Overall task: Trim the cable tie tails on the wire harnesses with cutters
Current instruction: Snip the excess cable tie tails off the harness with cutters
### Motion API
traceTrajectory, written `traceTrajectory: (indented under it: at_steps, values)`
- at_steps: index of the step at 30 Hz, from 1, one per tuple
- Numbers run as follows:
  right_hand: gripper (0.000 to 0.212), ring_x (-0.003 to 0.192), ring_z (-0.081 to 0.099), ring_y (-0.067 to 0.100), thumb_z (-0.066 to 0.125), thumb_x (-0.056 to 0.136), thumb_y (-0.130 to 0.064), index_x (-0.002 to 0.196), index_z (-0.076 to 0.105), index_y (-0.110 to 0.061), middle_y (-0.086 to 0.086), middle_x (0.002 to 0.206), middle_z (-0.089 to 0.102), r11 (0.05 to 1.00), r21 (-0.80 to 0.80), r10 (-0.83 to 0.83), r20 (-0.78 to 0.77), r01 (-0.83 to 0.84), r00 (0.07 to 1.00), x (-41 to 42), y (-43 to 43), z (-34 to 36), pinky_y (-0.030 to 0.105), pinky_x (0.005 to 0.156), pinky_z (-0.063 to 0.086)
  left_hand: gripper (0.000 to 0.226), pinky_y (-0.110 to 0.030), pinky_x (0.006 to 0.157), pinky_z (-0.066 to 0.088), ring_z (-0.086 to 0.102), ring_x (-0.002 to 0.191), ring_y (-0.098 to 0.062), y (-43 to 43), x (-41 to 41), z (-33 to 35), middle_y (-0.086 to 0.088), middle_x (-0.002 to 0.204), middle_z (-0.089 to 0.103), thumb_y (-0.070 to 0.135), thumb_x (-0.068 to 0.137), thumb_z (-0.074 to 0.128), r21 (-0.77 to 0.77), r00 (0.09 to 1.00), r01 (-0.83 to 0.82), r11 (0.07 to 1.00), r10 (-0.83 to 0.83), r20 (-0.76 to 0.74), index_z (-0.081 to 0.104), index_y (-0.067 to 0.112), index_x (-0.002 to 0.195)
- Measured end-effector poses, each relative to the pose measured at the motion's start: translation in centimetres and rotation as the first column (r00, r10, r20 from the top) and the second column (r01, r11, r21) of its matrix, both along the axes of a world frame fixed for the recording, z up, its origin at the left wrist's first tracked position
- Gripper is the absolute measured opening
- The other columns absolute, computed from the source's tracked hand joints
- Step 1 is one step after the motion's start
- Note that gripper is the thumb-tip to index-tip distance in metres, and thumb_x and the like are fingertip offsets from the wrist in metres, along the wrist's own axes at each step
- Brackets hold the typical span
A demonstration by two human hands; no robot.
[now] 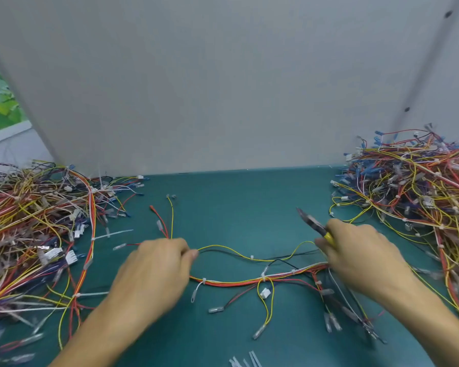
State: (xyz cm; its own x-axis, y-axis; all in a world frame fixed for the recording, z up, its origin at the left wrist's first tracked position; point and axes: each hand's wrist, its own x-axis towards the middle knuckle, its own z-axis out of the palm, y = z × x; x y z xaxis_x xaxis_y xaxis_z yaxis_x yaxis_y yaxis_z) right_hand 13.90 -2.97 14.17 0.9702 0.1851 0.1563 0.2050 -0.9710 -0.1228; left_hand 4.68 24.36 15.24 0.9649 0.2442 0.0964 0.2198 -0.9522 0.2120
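Note:
A wire harness (249,280) of red, yellow, white and black wires lies stretched across the green mat between my hands, with small white cable ties along it. My left hand (154,271) grips the harness at its left end, fingers curled round the wires. My right hand (361,255) holds the yellow-handled cutters (314,225), jaws pointing up and to the left, and also rests on the harness's right end. Whether the jaws are apart is blurred.
A big heap of harnesses (35,234) with long tie tails lies at the left, another heap (414,186) at the right. Cut white tie tails (245,360) lie at the mat's near edge. A grey panel (223,88) stands behind the mat.

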Motion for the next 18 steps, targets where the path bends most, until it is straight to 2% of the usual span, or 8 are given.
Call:
traceTrajectory:
  at_steps: [2,5,8,10,13,16,18]
  values:
    - [0.023,0.091,0.059,0.032,0.045,0.093,-0.046,0.096,0.052,-0.024,0.003,0.084,0.052,0.996,-0.067,-0.057,-0.101,0.051,0.993,0.4,-1.0,0.1,0.034,0.067,0.04,0.039,-0.034,0.068,0.043,0.06,0.094,-0.032,1.1,2.6,-0.7,-0.008,0.092,0.066,0.049,0.094,0.045,0.073,0.985,-0.146,0.987,0.152,-0.086,0.052,0.016,0.076]
    - [0.022,0.102,0.06,0.028,0.044,0.093,-0.04,0.107,0.055,-0.028,0.004,0.105,0.06,0.989,-0.145,-0.027,-0.237,-0.008,0.971,0.1,-1.2,-0.8,0.032,0.069,0.039,0.043,-0.032,0.066,0.038,0.061,0.099,-0.031,1.3,4.7,-1.5,-0.01,0.103,0.065,0.057,0.088,0.051,0.132,0.941,-0.247,0.96,0.271,-0.204,0.051,0.015,0.081]
    - [0.016,0.098,0.061,0.027,0.043,0.092,-0.035,0.105,0.049,-0.028,0.002,0.101,0.059,0.988,-0.154,-0.004,-0.211,-0.029,0.977,-0.4,-0.8,-2.0,0.033,0.065,0.036,0.034,-0.031,0.068,0.04,0.061,0.101,-0.031,1.4,5.4,-2.9,-0.008,0.108,0.065,0.051,0.086,0.056,0.11,0.926,-0.271,0.956,0.29,-0.242,0.055,0.017,0.087]
    - [0.014,0.096,0.061,0.028,0.043,0.091,-0.032,0.104,0.045,-0.027,0.002,0.097,0.058,0.983,-0.183,-0.011,-0.165,-0.019,0.986,-0.5,-0.5,-2.2,0.033,0.065,0.035,0.024,-0.031,0.067,0.041,0.061,0.094,-0.033,1.4,5.5,-3.3,-0.011,0.104,0.066,0.038,0.087,0.055,0.037,0.931,-0.283,0.958,0.284,-0.229,0.054,0.015,0.079]
    - [0.008,0.095,0.06,0.028,0.043,0.09,-0.026,0.098,0.042,-0.025,0.002,0.084,0.048,0.983,-0.18,0.007,-0.149,-0.034,0.989,-0.3,-0.3,-2.2,0.034,0.064,0.034,0.022,-0.032,0.067,0.048,0.063,0.086,-0.033,1.2,5.5,-3.3,-0.013,0.089,0.067,0.024,0.086,0.051,-0.131,0.953,-0.271,0.954,0.246,-0.176,0.054,0.01,0.069]
    - [0.005,0.094,0.06,0.029,0.042,0.088,-0.022,0.092,0.042,-0.024,0.002,0.08,0.045,0.99,-0.135,0.02,-0.14,-0.039,0.99,0.1,-0.5,-1.9,0.034,0.063,0.034,0.016,-0.033,0.064,0.055,0.068,0.069,-0.027,1.0,5.6,-3.0,-0.008,0.077,0.067,0.022,0.087,0.052,-0.35,0.972,-0.234,0.907,0.219,-0.083,0.058,0.011,0.077]
    - [0.008,0.092,0.061,0.03,0.043,0.087,-0.022,0.093,0.047,-0.024,0.0,0.077,0.045,0.997,-0.072,-0.001,-0.099,-0.006,0.995,0.5,-0.7,-1.4,0.033,0.061,0.034,0.017,-0.034,0.068,0.055,0.067,0.076,-0.028,0.8,5.6,-2.9,-0.006,0.087,0.063,0.029,0.083,0.062,-0.357,0.966,-0.258,0.898,0.23,-0.119,0.051,0.016,0.086]
